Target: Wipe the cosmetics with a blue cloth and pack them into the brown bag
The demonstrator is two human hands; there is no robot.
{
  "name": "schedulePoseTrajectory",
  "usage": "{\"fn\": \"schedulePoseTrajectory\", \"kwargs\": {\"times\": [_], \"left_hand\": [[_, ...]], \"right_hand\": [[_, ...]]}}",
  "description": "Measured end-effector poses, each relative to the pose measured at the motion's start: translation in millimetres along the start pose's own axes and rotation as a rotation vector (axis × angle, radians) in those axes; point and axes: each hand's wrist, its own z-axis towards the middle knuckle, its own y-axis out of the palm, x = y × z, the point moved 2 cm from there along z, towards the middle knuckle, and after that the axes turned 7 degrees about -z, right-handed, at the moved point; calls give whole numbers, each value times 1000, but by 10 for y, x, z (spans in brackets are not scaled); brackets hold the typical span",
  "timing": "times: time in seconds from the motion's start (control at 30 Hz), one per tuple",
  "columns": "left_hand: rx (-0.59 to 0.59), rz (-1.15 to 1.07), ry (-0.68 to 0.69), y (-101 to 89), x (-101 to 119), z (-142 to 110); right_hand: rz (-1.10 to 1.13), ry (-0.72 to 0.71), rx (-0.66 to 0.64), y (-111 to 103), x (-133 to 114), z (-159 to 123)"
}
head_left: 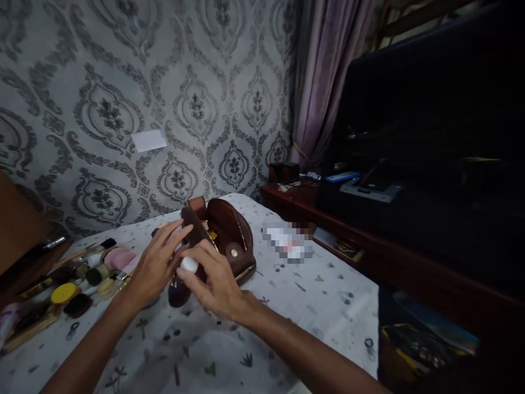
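Note:
A brown leather handbag (pixel 241 235) stands on the table with its top gaping and small gold-coloured items inside. My right hand (pixel 219 282) pinches a small object with a rounded white top (pixel 189 265) in front of the bag; its lower part is hidden, so its kind is unclear. My left hand (pixel 158 265) is beside the bag's left side, fingers stretched out and lying against the brown leather. The left thumb is partly hidden near the white object. Below both hands, a dark rounded part (pixel 179 294) juts out at the bag's near end.
Cosmetics crowd the left, among them a yellow-lidded jar (pixel 64 293), a dark round lid (pixel 77 305) and a pink item (pixel 118 258). A patterned white cloth (pixel 324 317) covers the table. To the right are a blurred-out white item (pixel 288 242) and a dark red desk (pixel 369 235).

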Motion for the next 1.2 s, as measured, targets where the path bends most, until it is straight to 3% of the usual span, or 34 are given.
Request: {"fn": "schedulePoseTrajectory", "kwargs": {"times": [0.13,0.23,0.37,0.5,0.57,0.63,0.83,1.03,1.2], "left_hand": [[-72,-23,125,219,3,137],[-83,-57,74,331,-18,139],[10,-84,-32,449,-34,56],[138,-147,-38,569,-31,-48],[206,-183,-51,628,-32,-91],[260,-213,-74,683,-38,-126],[293,-259,-108,780,-71,-186],[288,-273,-118,775,-70,-190],[280,-273,-91,775,-78,-192]], "right_hand": [[-38,1,-4,-241,68,-68],[-62,-5,17,-379,117,-88],[-65,13,108,-609,199,48],[-128,92,212,-816,363,368],[-227,114,196,-847,500,561],[-386,97,78,-811,659,745],[-906,164,-511,-507,1064,1047],[-977,157,-695,-281,1212,1159],[-999,139,-770,-170,1370,1242]]}}
